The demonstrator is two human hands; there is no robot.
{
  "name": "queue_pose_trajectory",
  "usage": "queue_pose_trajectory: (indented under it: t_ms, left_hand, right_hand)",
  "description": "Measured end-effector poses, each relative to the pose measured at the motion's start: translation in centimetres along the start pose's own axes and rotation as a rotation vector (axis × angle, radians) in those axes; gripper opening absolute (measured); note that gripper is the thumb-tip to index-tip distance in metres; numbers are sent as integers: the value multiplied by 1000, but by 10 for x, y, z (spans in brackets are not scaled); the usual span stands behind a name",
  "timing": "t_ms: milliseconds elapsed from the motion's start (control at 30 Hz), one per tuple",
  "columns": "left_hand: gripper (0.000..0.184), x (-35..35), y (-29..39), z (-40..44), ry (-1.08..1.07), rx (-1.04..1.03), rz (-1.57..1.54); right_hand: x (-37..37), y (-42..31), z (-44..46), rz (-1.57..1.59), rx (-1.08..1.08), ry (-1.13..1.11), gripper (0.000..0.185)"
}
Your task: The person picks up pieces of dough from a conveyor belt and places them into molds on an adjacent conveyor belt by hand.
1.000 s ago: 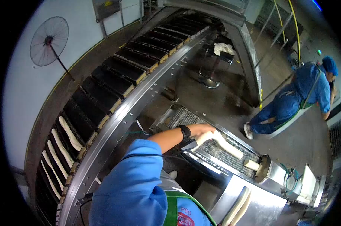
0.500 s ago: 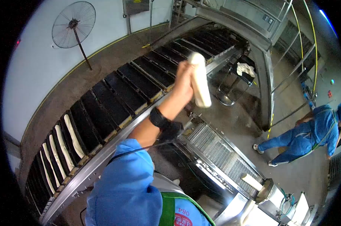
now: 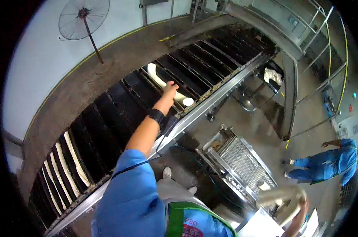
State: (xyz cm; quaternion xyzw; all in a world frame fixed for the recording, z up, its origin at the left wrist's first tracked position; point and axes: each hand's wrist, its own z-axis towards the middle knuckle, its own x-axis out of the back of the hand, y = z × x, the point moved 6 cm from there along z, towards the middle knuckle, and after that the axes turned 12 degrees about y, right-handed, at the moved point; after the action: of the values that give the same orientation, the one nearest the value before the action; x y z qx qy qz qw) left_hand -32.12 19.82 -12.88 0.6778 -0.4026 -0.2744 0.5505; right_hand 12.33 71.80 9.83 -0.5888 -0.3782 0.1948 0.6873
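Observation:
My left hand (image 3: pixel 170 93), with a black band at its wrist, is at the middle of a long white dough roll (image 3: pixel 157 76), its fingers around it. The roll lies bent over a dark tray (image 3: pixel 185 70), its near end thick and rounded. At the lower right, my right hand (image 3: pixel 303 207) grips another long dough piece (image 3: pixel 291 214), which is folded over and smeared by motion. Behind that piece, a short dough piece (image 3: pixel 264 186) shows on the metal mesh belt (image 3: pixel 242 160).
Several dough strips (image 3: pixel 76 160) lie in trays at the left. A metal rail (image 3: pixel 198 114) edges the tray line. Also in view are a stand fan (image 3: pixel 84 15), a stool with a cloth (image 3: pixel 273 76), and a co-worker in blue (image 3: pixel 325 164) at the right.
My left hand has carried a dough roll from the mesh belt up and left onto a dark tray. My right hand has come into view with dough. The co-worker appears lower in view.

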Motion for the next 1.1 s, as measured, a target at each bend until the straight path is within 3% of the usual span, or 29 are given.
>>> queue_pose_trajectory:
  t_ms: [33,100,167,300,367,433,467,533,567,600,633,767,867,967,1000,1033,1100]
  left_hand:
    - [39,3,-9,16,-157,-72,-23]
    - [35,22,4,10,-342,-232,314]
    - [31,49,26,-4,-216,-419,854]
    - [28,84,21,-21,-248,-512,1064]
    - [30,98,15,-24,-208,-702,1103]
    - [29,108,9,-22,-166,-736,1121]
    - [29,111,6,-19,-165,-736,1175]
    - [31,112,-1,-10,-147,-754,1236]
    - [31,111,-3,-6,-157,-749,1240]
    - [32,109,-6,-3,-175,-738,1329]
    - [34,108,-11,-1,-196,-724,1416]
    - [49,116,-26,7,-225,-706,1578]
    - [56,134,-26,18,-112,-795,1592]
    - [49,147,-24,30,5,-886,1691]
    - [50,149,-17,33,-14,-755,1791]
    - [48,153,-15,32,73,-912,1746]
    - [46,162,-28,38,122,-950,1753]
  right_hand:
    - [-18,-15,4,8,41,-3,57]
    - [-85,-48,18,-34,123,46,60]
    - [-151,-78,37,39,202,-48,57]
    - [-298,-149,53,110,375,-281,45]
    - [-364,-164,52,168,466,-465,39]
    - [-430,-152,65,-18,651,-647,39]
    - [-465,-142,60,-16,570,-709,40]
    - [-538,-109,63,-260,741,-843,48]
    - [-577,-73,81,-468,755,-847,53]
    - [-607,-38,96,-345,939,-726,56]
    - [-608,-35,85,-778,987,-497,55]
    - [-611,29,100,-854,789,-579,41]
    - [-565,53,95,-737,893,-634,36]
    - [-480,95,114,-909,805,-528,33]
    - [-445,109,120,-893,741,-601,35]
    - [-405,128,128,-876,674,-674,37]
    - [-313,194,156,-1059,652,-561,40]
